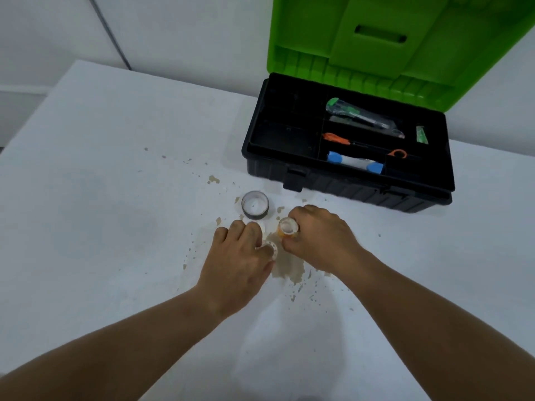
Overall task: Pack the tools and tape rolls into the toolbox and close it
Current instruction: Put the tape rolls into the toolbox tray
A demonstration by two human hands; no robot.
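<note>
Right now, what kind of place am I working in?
Probably a plain indoor workroom or utility space: a white table with chipped, stained paint, bare pale walls behind it, and an open green-lidded toolbox with tools in its tray.

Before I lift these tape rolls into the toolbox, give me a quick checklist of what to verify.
1. Toolbox lid open: ok.
2. Left compartment free for rolls: ok.
3. Right hand gripping the orange roll: ok.
4. Left hand gripping the white roll: cannot tell, fingers cover it.
5. Black roll picked up: not ok, it sits on the table untouched.
6. Tools in the toolbox: ok.
</note>
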